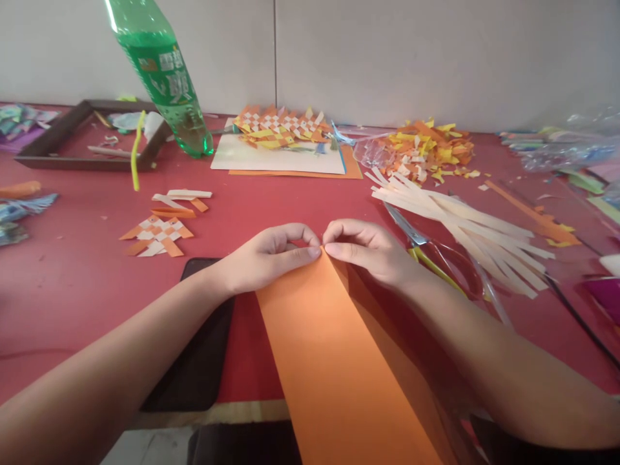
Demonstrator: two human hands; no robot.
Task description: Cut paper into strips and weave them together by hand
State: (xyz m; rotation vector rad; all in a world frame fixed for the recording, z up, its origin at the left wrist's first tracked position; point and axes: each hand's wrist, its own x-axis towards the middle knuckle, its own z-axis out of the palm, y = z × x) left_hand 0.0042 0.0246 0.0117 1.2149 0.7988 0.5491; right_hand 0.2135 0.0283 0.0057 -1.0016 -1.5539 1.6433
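Observation:
A sheet of orange paper (324,349), bent lengthwise along a ridge, slopes from the tabletop down past the front edge. My left hand (276,255) pinches its far end between thumb and fingers. Right beside it, my right hand (365,248) pinches the same end, the two thumbs almost touching. A pair of scissors (423,248) lies just right of my right hand, its handles partly hidden by a clear plastic piece. Left of my left hand rests a small woven orange-and-white paper fish (157,236).
Pale paper strips (465,219) are heaped at right, near a pile of orange and yellow scraps (426,152). A green bottle (167,84) stands back left by a dark frame (36,152). Woven pieces (281,126) lie on white paper (237,158). A black phone-like slab (194,368) lies under my left forearm.

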